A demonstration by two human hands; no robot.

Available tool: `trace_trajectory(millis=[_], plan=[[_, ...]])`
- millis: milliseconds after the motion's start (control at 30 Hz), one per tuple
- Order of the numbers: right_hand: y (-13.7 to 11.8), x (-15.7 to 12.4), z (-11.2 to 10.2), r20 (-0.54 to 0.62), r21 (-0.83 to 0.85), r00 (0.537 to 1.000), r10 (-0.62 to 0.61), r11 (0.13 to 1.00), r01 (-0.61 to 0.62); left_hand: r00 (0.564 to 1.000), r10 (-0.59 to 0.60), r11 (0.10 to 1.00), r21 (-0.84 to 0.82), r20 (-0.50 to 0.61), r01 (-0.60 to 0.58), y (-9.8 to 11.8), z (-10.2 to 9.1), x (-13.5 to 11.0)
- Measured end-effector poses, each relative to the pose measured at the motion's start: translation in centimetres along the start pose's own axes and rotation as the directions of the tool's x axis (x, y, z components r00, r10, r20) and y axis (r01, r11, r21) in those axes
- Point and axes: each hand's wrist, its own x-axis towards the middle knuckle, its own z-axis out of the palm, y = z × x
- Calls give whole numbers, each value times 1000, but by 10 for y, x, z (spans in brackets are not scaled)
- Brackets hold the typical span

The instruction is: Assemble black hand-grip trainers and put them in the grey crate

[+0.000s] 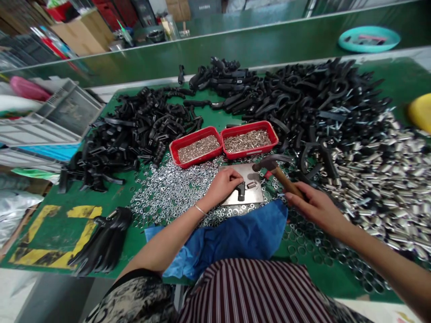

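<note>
My right hand (311, 204) is wrapped round the wooden handle of a claw hammer (286, 181). The hammer's head hangs over the right part of a metal plate (251, 196). On that plate my left hand (226, 183) pinches a small black plastic part (241, 192) with thumb and forefinger. Beside this part, on its right, is a small silvery ribbed piece (251, 185); whether the two are joined I cannot tell. Loose silver rings and nuts (178, 190) surround the plate. A blue cloth (229, 242) lies along the plate's near side.
Two red trays (198, 159) of small metal pins stand behind the plate. Black plastic parts are heaped at left (134, 121) and behind at right (303, 89). Metal sleeves (387, 179) cover the right side. Black handles (104, 242) lie near a yellow-taped square (54, 258).
</note>
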Motion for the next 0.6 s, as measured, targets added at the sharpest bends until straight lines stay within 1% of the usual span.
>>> trace_trajectory(millis=[100, 167, 200, 267, 333, 400, 433, 467, 533, 600], plan=[[-3, -2, -2, -19, 19, 1000, 3, 1000, -3, 999, 5, 1000, -16, 34, -4, 0, -3, -2], [-3, -3, -2, -9, -9, 1000, 4, 1000, -4, 998, 36, 999, 6, 57, -36, 0, -4, -3], [-2, -3, -2, -2, -36, 1000, 1, 999, -1, 995, 71, 997, 37, 63, -74, 0, -5, -3], [1, -2, 0, 14, -92, 1000, -13, 996, 14, 980, 183, 970, 147, 80, -193, 1, -7, -4], [4, -2, 2, 35, -135, 999, -23, 990, 28, 942, 304, 901, 279, 142, -333, 1, -9, -5], [5, -2, 3, 55, -164, 998, -26, 986, 35, 904, 373, 832, 354, 210, -426, 1, -10, -5], [5, -2, 3, 60, -176, 998, -29, 984, 39, 897, 383, 823, 360, 222, -441, 0, -10, -5], [3, -2, 3, 62, -190, 998, -34, 981, 45, 902, 376, 834, 346, 212, -430, -1, -9, -5], [-2, -2, 0, 54, -211, 998, -44, 976, 55, 933, 326, 886, 295, 150, -357, -3, -7, -5], [-7, -3, -2, 41, -220, 998, -54, 973, 62, 950, 292, 905, 289, 108, -311, -4, -3, -5]])
